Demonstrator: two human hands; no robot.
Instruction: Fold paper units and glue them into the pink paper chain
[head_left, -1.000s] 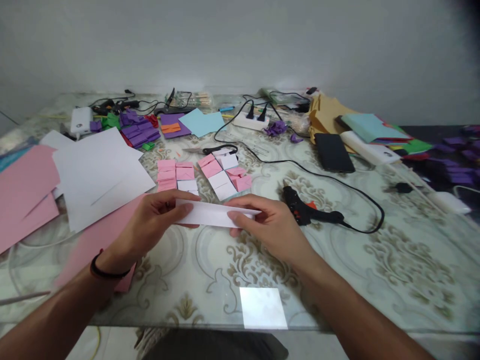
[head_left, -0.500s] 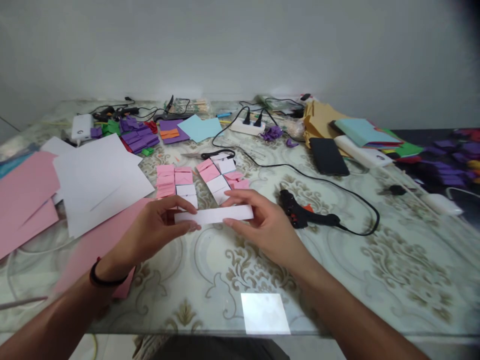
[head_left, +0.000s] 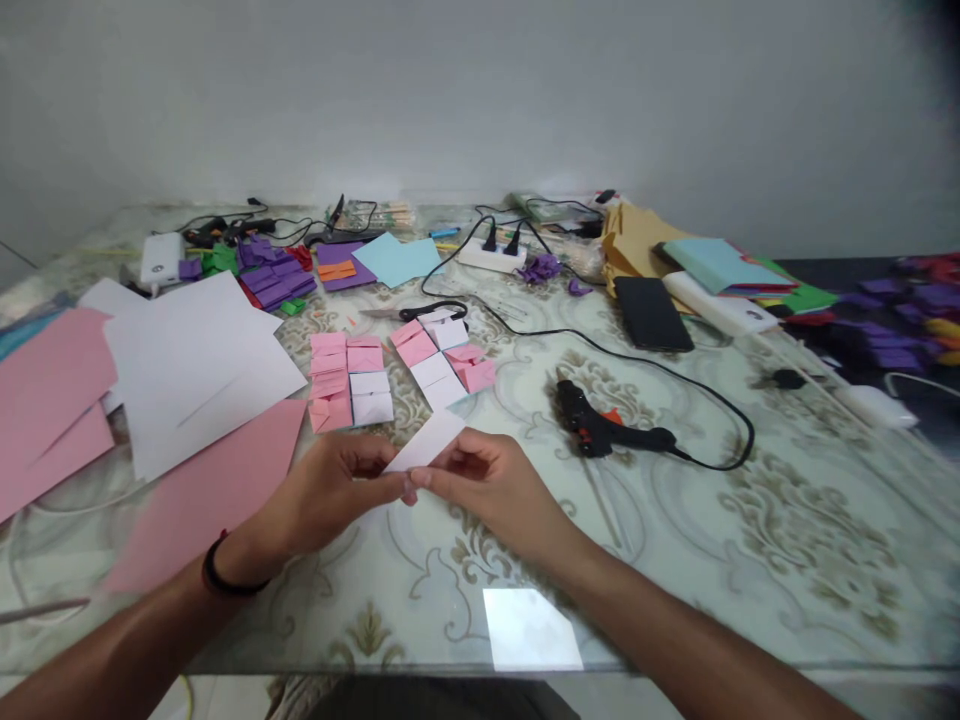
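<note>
A white paper strip (head_left: 429,440) is pinched between both my hands, tilted up toward the right. My left hand (head_left: 337,490) grips its lower left end, with the thumb in front. My right hand (head_left: 491,480) holds it from the right, its thumb meeting the left fingertips at the lower edge. Just beyond lie two groups of folded pink and white paper pieces, the left group (head_left: 350,382) and the right group (head_left: 442,360). Both stay apart from my fingers.
A black glue gun (head_left: 611,425) lies to the right, its cord curving back. Scissors (head_left: 427,311) rest behind the folded pieces. White sheets (head_left: 202,370) and pink paper (head_left: 217,490) cover the left. A power strip (head_left: 493,255), a black phone-like slab (head_left: 652,313) and purple folded papers (head_left: 277,278) sit farther back.
The strip has gone from long and nearly level to a shorter-looking, slanted piece. My hands have come together and slightly nearer to me, uncovering the folded pieces behind.
</note>
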